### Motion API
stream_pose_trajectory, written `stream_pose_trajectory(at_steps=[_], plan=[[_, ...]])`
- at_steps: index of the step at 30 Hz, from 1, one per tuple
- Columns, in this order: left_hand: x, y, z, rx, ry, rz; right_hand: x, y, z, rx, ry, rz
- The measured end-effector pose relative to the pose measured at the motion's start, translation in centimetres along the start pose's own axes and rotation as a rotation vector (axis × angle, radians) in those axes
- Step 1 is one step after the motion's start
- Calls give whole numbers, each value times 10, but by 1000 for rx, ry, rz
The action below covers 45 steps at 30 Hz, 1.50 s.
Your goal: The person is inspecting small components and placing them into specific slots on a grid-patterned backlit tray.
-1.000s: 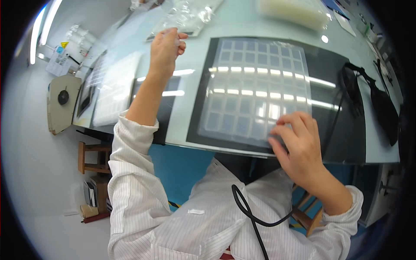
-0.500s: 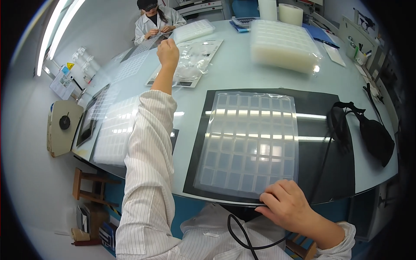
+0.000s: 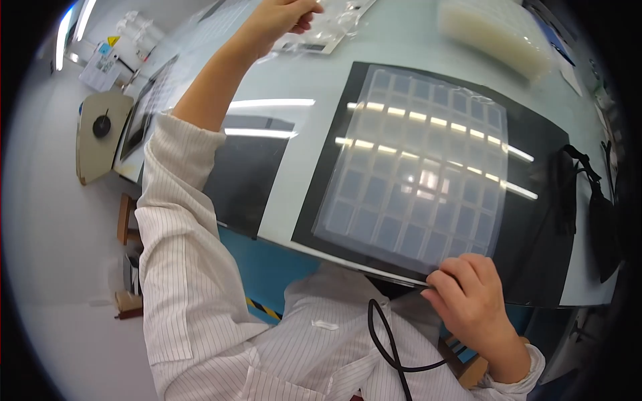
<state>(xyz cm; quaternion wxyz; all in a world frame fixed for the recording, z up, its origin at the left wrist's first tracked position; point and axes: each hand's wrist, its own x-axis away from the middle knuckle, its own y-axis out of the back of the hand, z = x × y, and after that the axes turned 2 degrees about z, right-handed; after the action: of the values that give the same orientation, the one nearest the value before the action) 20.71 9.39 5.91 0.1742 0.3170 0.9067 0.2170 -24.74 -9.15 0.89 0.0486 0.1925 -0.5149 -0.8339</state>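
A clear plastic sheet of square pockets (image 3: 414, 167) lies on a black mat (image 3: 535, 247) in front of me. My right hand (image 3: 471, 294) is at its near right corner, fingers bent and pressed to the thumb at the edge. My left arm reaches far forward. At its end my left hand (image 3: 284, 20), cut by the top of the picture, is closed with curled fingers. It is beside a crinkled clear plastic bag (image 3: 331, 23) with a printed backing; whatever its fingers may hold is hidden.
A thick stack of clear trays (image 3: 495, 33) stands at the far right. Black straps and a pouch (image 3: 598, 227) lie at the right edge. Another dark mat (image 3: 247, 180) is under my left forearm. A black cable (image 3: 384, 341) loops before my body. A beige device (image 3: 100, 137) stands left.
My view has tilted down and turned, so the co-worker has left the picture. My left forearm has swung left, uncovering more of the dark mat. My right hand stays at the sheet's near corner.
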Motion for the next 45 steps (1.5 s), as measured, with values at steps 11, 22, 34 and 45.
stream_pose_trajectory(at_steps=[11, 22, 34, 45], plan=[[269, -82, -57, -237, 97, 236, -8, -7, 9, 25, -3, -14], [298, -86, -83, 347, 573, 224, -4, -13, 14, 145, 51, -94], [250, -98, -82, -55, 432, 322, 2, -12, 10, 98, 50, -151], [230, -79, -103, 369, 159, 229, 8, 3, -10, 41, -166, -394]])
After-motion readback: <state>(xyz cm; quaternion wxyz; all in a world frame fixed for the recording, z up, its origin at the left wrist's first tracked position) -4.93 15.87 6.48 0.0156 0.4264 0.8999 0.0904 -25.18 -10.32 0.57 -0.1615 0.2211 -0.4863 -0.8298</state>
